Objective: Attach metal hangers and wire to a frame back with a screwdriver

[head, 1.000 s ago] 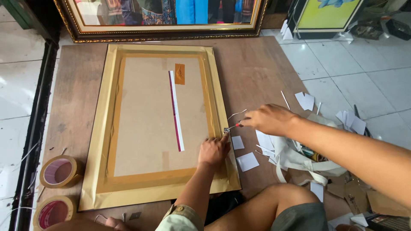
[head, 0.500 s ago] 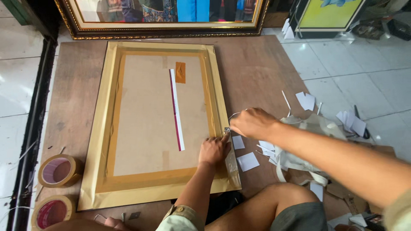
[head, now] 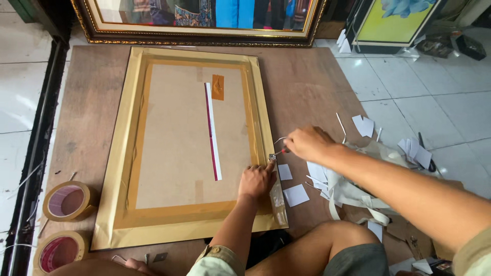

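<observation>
Gold picture frame (head: 123, 153) lying face down on the brown wooden board (head: 307, 82), cardboard backing already taped in all the way round with brown tape. So backing looks basically done.

Left hand (head: 257, 180) resting on the frame's right rail, fingers curled, fingertips pinning a small metal hanger fitting (head: 272, 157) against the edge. Right hand (head: 307, 143) closed round a small red-handled tool (head: 280, 152), probably a screwdriver, tip right at that fitting. Too small to tell whether a screw is in yet.

Judging from that, now at the hardware stage: right-side hanger going on, no fitting visible on the left rail, and no hanging wire strung across. Thin bit of wire looping near the right hand, hard to make out.

Long white strip with a dark red edge (head: 213, 130) lying loose across the backing. Two rolls of brown tape (head: 69, 200) parked by the frame's lower left corner. White paper scraps (head: 295, 194) scattered just right of the frame, more of them further out on the tiled floor (head: 434, 107).
</observation>
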